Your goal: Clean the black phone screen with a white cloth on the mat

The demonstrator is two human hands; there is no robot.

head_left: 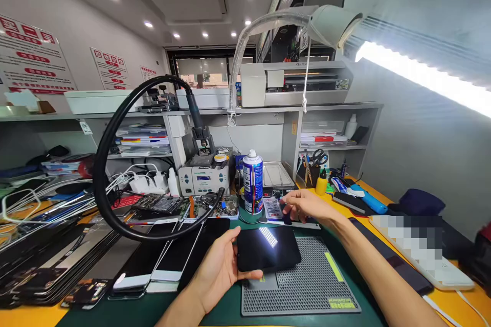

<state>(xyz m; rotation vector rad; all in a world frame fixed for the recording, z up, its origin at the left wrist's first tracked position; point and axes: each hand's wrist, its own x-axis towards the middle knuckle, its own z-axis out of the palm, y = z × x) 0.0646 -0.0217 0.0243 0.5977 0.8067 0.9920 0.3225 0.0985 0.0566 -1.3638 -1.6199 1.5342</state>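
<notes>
A black smartphone, screen up with a lamp reflection on it, lies in my left hand. The thumb and fingers grip its left end above a grey dotted mat. Farther back and right, my right hand reaches past the phone with its fingers curled together; whatever is between the fingertips is hidden. Just left of those fingers is a small clear packet. A blue spray can stands upright behind the phone. A thin flat tool lies under the right hand.
Phone screens and parts are stacked at left. A thick black hose loops up from a rework station. A bright lamp hangs at upper right. A white block, yellow bottle and blue tool lie right.
</notes>
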